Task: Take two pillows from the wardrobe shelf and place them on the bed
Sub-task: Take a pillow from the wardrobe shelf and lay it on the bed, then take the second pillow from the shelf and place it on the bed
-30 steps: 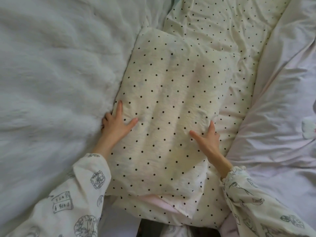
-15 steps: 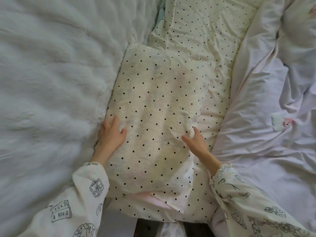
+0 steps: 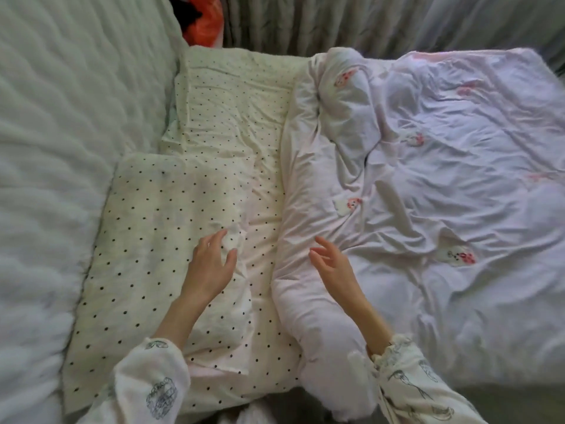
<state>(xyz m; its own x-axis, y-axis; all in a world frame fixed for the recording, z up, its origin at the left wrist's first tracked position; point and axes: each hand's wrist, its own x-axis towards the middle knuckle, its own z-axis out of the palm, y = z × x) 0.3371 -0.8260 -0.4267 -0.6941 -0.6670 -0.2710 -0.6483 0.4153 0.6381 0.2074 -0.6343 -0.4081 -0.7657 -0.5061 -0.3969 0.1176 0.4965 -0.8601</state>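
Bedding [image 3: 214, 123] carries one dotted pillow [image 3: 146, 246]; second unseen. Both hands, left hand [image 3: 211, 264], right hand [image 3: 331, 267], spread, holding nothing.

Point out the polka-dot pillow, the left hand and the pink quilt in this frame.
polka-dot pillow [image 3: 146, 240]: head view, middle of its dotted top face.
left hand [image 3: 211, 264]: head view, back of the hand, over the pillow's right edge.
pink quilt [image 3: 428, 209]: head view, wrinkled top surface, right side.

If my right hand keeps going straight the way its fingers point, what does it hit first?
The right hand points up and slightly left over the rolled edge of the pale pink duvet. It would probably meet that duvet's bunched folds first, though its height above the fabric is unclear.
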